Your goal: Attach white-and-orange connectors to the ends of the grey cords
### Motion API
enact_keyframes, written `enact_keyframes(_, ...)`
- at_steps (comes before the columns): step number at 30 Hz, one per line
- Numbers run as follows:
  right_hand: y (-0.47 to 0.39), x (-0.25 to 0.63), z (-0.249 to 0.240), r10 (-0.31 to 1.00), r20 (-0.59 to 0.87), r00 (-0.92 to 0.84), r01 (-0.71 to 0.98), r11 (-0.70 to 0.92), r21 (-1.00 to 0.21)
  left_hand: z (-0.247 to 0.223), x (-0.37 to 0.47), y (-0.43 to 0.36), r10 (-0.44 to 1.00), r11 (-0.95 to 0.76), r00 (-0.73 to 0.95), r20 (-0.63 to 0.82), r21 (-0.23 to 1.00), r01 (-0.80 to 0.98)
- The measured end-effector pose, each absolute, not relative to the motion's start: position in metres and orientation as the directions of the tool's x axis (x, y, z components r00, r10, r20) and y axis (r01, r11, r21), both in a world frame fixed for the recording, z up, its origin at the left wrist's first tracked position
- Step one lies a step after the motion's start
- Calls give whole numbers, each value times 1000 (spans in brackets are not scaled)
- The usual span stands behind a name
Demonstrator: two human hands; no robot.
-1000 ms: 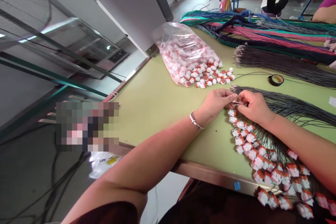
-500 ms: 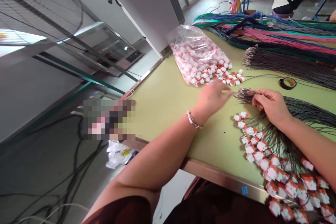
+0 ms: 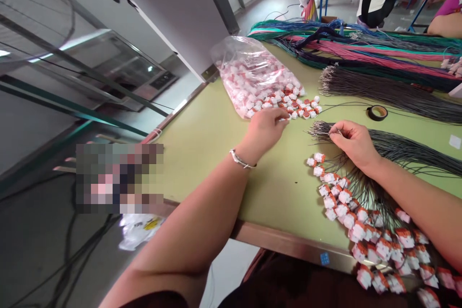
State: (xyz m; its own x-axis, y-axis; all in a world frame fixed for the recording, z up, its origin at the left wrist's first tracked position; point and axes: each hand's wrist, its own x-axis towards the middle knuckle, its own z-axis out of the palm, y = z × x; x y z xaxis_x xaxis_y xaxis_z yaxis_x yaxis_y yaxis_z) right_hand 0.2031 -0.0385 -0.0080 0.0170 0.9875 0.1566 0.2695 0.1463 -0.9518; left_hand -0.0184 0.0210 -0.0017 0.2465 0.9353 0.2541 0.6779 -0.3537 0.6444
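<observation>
My left hand is at the near edge of the loose white-and-orange connectors spilling from a clear plastic bag. Its fingertips are bent down onto the pile, and what they may grip is hidden. My right hand pinches a thin dark wire by its end, above a bundle of dark wires with bare metal tips. Below and beside that hand, wires fitted with white-and-orange connectors fan out toward the table's front edge.
A roll of black tape lies beyond my right hand. Another dark wire bundle and green, pink and blue wires stretch across the back of the table. People are at the far tables.
My left hand has moved left, from beside the wire tips to the connector pile. My right hand still pinches at the wires. The camera view has shifted somewhat.
</observation>
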Motion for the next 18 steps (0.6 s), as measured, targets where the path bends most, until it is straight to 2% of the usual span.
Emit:
enact_keyframes(3, -38, 203, -10, 984, 176, 24, 287, 162, -944, 6, -9, 8, 962, -210, 241, 127, 909, 360)
enact_keyframes(5, -38, 202, -11, 979, 204, 27, 306, 186, -934, 7, 0, -1, 947, -46, 322, 1, 990, 134)
enact_keyframes(7, -39, 202, -11, 972, 232, 32, 340, 208, -917, 4, 9, -7, 914, 80, 399, -69, 997, -11)
enact_keyframes(11, -41, 202, -10, 961, 275, 26, 402, 241, -883, -7, 17, -8, 870, 232, 480, -113, 953, -195)
enact_keyframes(18, -43, 201, -9, 956, 292, -2, 431, 265, -863, -12, 17, -6, 843, 358, 511, -170, 885, -298)
